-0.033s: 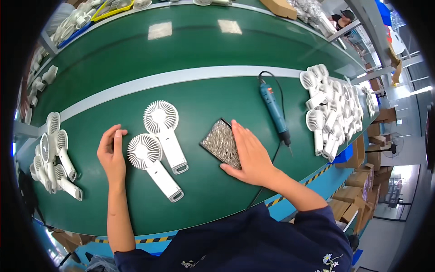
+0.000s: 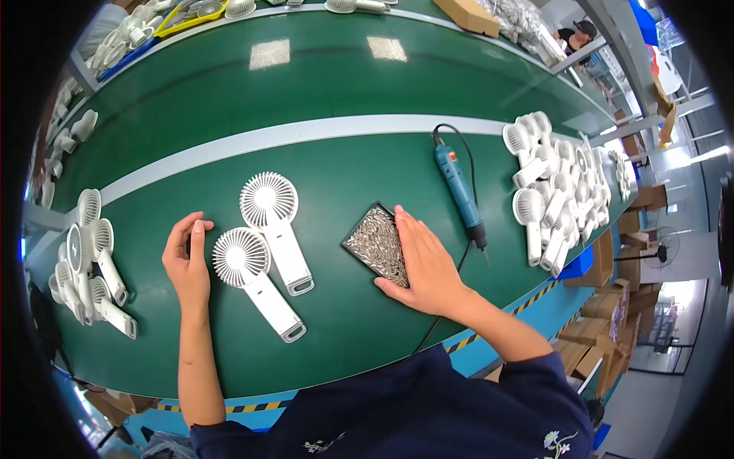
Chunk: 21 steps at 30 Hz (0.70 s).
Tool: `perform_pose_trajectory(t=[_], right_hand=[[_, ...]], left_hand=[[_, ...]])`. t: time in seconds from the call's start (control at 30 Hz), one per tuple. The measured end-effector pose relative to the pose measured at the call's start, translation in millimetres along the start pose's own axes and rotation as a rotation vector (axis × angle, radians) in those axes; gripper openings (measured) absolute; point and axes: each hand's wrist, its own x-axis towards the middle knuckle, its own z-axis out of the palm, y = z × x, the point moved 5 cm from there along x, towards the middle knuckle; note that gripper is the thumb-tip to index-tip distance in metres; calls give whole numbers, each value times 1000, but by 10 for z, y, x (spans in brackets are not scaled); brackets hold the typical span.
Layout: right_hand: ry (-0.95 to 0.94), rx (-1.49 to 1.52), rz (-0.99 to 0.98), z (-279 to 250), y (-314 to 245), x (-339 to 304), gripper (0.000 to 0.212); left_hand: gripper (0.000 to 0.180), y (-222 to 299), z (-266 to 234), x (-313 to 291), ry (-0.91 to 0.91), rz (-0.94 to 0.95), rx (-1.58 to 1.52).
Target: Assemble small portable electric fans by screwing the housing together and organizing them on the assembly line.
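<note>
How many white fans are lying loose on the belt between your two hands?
2. One fan lies right beside the left hand; the other fan lies next to it, nearer the screw tray under the right hand. The side piles are not counted.

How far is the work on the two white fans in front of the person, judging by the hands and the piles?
Done, it seems: the pile of white handheld fans at the right. In hand: the right hand rests on the black tray of small silver screws; the left hand lies beside the two white fans lying flat. The blue electric screwdriver lies untouched. Left, probably: those two and the smaller white fan pile at the left.
</note>
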Motion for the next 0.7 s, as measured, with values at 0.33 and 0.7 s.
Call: perform_pose_trajectory(t=[0.33, 0.7], right_hand=[[-42, -5, 31, -29, 145, -117, 99], [-128, -39, -13, -47, -79, -87, 93]], left_hand=[[24, 2, -17, 18, -31, -16, 34], [20, 133, 63, -52, -114, 4, 116]])
